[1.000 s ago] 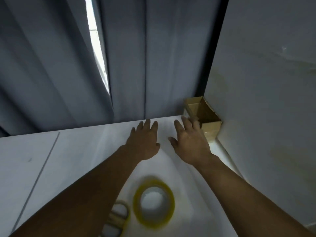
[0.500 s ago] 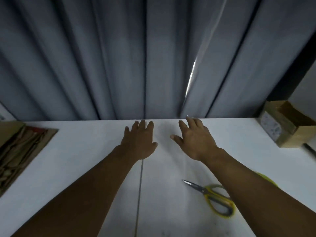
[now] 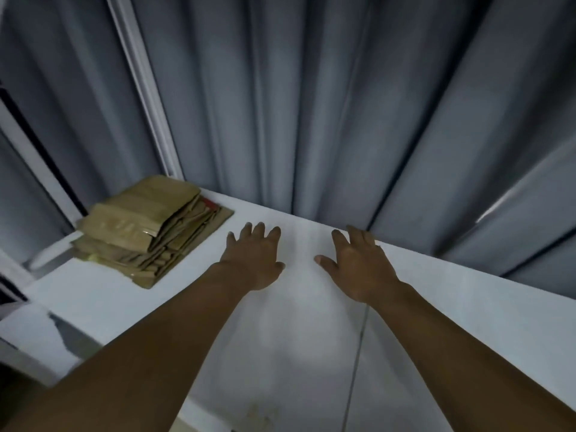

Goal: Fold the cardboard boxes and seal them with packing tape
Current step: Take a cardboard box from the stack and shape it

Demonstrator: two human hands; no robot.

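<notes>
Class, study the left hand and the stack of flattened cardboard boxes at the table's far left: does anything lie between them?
Nothing visible does. Only bare white table lies between the open left hand and the stack of flattened boxes to its left.

1. dim, bluish light; the white table [image 3: 299, 322] is brightest near centre.
2. soft blur throughout; the flattened cardboard boxes [image 3: 140, 226] lack crisp detail.
3. curtain [image 3: 311, 104] folds bow outward at the edges.
</notes>
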